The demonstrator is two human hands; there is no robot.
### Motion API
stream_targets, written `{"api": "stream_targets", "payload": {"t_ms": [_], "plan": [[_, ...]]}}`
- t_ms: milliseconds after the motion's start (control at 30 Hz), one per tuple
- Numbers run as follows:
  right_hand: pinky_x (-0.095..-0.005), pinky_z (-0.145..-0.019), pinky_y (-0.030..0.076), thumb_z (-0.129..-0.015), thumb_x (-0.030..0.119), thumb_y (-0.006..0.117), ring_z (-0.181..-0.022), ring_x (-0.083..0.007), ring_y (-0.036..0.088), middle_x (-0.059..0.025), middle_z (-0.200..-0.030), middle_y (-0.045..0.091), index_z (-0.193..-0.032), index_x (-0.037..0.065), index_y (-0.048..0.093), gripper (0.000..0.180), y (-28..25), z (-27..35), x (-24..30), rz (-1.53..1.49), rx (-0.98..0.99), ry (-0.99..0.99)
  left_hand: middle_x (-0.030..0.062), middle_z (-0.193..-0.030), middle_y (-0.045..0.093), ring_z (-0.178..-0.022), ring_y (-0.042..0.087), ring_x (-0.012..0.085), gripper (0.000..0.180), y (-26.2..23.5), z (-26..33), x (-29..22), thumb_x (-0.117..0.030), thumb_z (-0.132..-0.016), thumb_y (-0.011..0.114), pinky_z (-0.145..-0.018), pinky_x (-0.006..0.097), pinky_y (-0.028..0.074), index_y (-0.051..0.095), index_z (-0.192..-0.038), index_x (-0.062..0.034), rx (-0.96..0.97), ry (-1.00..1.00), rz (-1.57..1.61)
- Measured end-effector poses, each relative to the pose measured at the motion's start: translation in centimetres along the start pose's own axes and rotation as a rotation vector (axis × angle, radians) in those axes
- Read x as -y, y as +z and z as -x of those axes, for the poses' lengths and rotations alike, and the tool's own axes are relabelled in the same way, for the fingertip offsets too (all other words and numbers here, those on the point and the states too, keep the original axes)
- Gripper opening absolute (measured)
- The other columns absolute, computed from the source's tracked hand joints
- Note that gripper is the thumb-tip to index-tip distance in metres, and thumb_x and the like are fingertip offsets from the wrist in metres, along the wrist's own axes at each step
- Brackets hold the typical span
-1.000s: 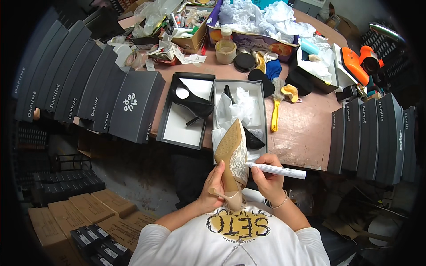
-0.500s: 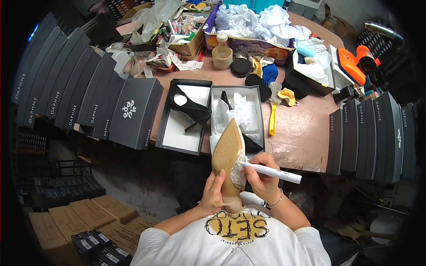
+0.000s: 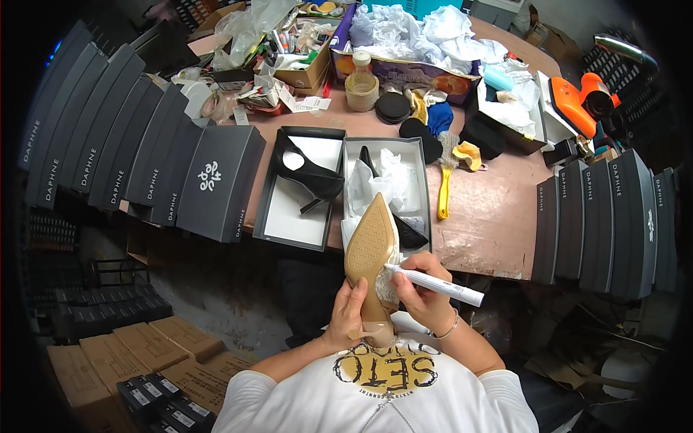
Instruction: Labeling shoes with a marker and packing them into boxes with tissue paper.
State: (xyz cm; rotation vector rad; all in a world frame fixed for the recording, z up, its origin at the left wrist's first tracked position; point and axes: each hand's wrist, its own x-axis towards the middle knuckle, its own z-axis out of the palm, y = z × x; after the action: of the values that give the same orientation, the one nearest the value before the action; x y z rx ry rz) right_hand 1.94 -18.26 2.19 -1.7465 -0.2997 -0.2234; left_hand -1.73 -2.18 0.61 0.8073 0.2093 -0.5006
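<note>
A high-heeled shoe with a tan sole and white lacy upper is held sole-up, its pointed toe away from me. My left hand is closed around its left side near the heel. Between the thumb and fingers of my right hand is a white marker pen. The pen's tip meets or nearly meets the sole's right edge, where it joins the upper. Beyond the toe lie an open shoe box with white tissue and a black shoe, and a box lid holding a black high heel.
Grey shoe boxes stand in rows at the left and right of the table. A yellow-handled brush, a jar and a black round tin sit farther back. Brown cartons lie on the floor at lower left.
The pen tip has shifted slightly left onto the sole's edge, and the pen's rear end has dropped a little. My left hand and the shoe stay nearly still.
</note>
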Motion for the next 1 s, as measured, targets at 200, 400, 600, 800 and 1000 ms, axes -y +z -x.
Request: {"api": "stream_targets", "payload": {"t_ms": [200,400,600,800,1000], "plan": [[-0.0208,-0.055,0.044,-0.087,0.006,0.065,-0.061,-0.0072,0.055,-0.0042,-0.076,0.059,-0.095,0.002,0.052,0.016,-0.4,0.0,0.0,0.002,0.078,-0.009,0.0121,-0.132,0.047,-0.120,0.052,0.0210,0.046,-0.2,-0.1,0.5,-0.034,-0.103,0.037,-0.101,0.038,0.045,0.032,-0.139,-0.0060,-0.016,0.007,-0.005],[-0.0276,-0.059,0.052,-0.092,0.010,0.057,-0.064,-0.0147,0.059,-0.0081,-0.078,0.058,-0.101,0.003,0.046,0.015,-0.7,-0.4,-1.2,-0.581,-0.157,0.260,0.0090,-0.124,0.054,-0.112,0.056,0.0186,0.053,-0.8,-1.9,-0.6,-0.045,-0.098,0.047,-0.095,0.036,0.047,0.041,-0.133,-0.0056,-0.177,-0.125,0.346],[-0.0254,-0.058,0.049,-0.095,0.012,0.055,-0.062,-0.0141,0.057,-0.0072,-0.076,0.056,-0.111,0.002,0.047,0.021,-2.8,-1.4,-1.9,-0.607,-0.255,0.280,0.0079,-0.103,0.064,-0.079,0.065,0.0188,0.048,-1.9,-4.0,-4.3,-0.048,-0.097,0.041,-0.058,0.030,0.055,0.050,-0.127,-0.0110,-0.091,-0.166,0.531],[-0.0237,-0.056,0.050,-0.095,0.016,0.057,-0.061,-0.0111,0.057,-0.0041,-0.075,0.057,-0.106,0.004,0.053,0.017,-3.3,-0.6,-2.0,-0.481,-0.270,0.316,0.0090,-0.083,0.046,-0.051,0.041,0.0116,0.059,-2.8,-3.8,-6.7,-0.050,-0.096,0.041,-0.039,0.021,0.040,0.039,-0.139,-0.0094,0.045,-0.174,0.477],[-0.0232,-0.049,0.038,-0.093,0.019,0.062,-0.055,-0.0070,0.048,0.0002,-0.062,0.053,-0.089,0.001,0.061,0.018,-6.2,-0.8,-4.0,-0.109,-0.148,0.346,0.0163,-0.090,0.047,-0.050,0.044,0.0134,0.063,-4.6,-3.8,-4.7,-0.040,-0.099,0.044,-0.038,0.023,0.039,0.018,-0.151,-0.0159,0.799,-0.227,1.097]]}}
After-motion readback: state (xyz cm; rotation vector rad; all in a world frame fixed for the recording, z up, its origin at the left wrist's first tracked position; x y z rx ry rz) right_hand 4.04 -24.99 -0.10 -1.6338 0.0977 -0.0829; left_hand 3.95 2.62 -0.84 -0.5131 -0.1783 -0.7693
